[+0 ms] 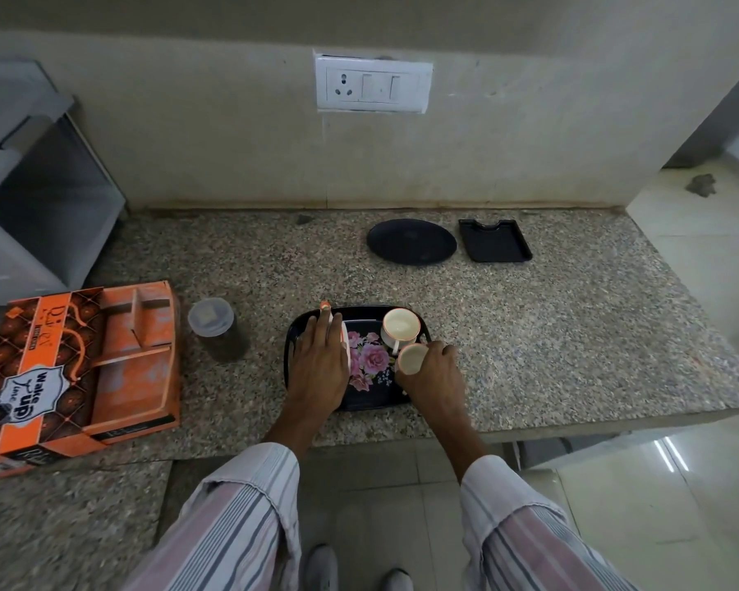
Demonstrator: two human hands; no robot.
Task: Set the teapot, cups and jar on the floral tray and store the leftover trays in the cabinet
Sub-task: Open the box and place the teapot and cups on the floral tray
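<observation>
Trouble could come at the floral tray point(296, 334): the right hand point(434, 371), fingers gripping a cup point(411, 359), might knock the other cup point(400, 327) beside it. Left hand point(321, 361) lies flat over the teapot point(344, 344). Counted: two cups, one jar point(217, 332) off-tray, two spare trays point(411, 241)

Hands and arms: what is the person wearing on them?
Both hands, left and right, are bare, with no gloves, rings or watch showing. Each arm wears a loose, light striped sleeve with pinkish, white and grey-blue stripes, pushed up so the forearms are uncovered. The other sleeve matches.
</observation>
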